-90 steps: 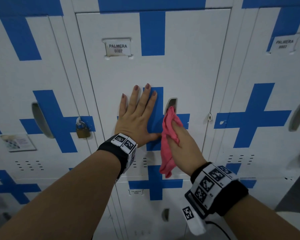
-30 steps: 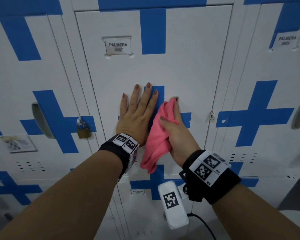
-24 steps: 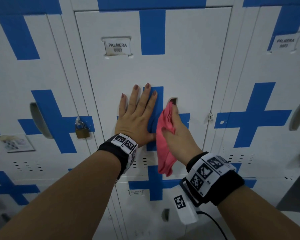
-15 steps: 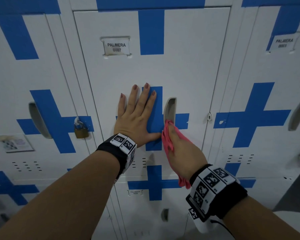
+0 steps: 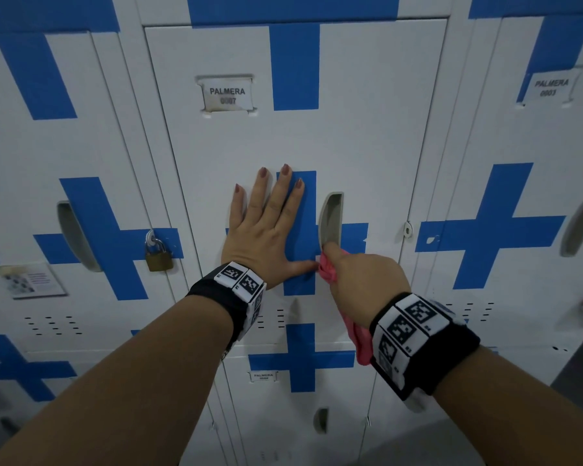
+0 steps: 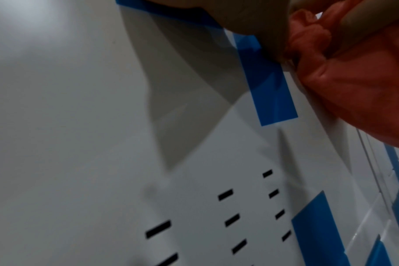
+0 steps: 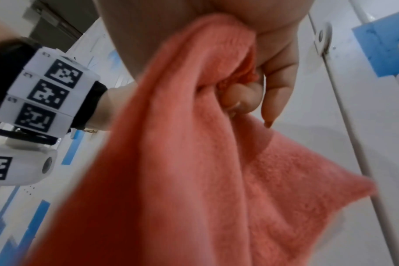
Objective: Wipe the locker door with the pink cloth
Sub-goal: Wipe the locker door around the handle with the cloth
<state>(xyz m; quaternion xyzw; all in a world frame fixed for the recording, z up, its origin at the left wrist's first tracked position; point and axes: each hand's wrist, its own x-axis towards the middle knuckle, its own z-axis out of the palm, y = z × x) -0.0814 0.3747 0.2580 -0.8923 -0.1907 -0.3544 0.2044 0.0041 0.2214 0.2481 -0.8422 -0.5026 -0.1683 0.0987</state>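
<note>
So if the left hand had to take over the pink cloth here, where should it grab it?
Probably the loose tail of the pink cloth hanging below the right hand, approached from the left. The upper part is bunched inside that hand's fingers, while the tail drapes free against the locker door.

Left hand (image 5: 266, 233) and pink cloth (image 5: 329, 269) press the locker door (image 5: 367, 146).

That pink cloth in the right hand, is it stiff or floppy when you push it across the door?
Probably floppy: the pink cloth bunches in the right hand and hangs limp. Its fuzzy surface likely drags rather than slips.
</note>
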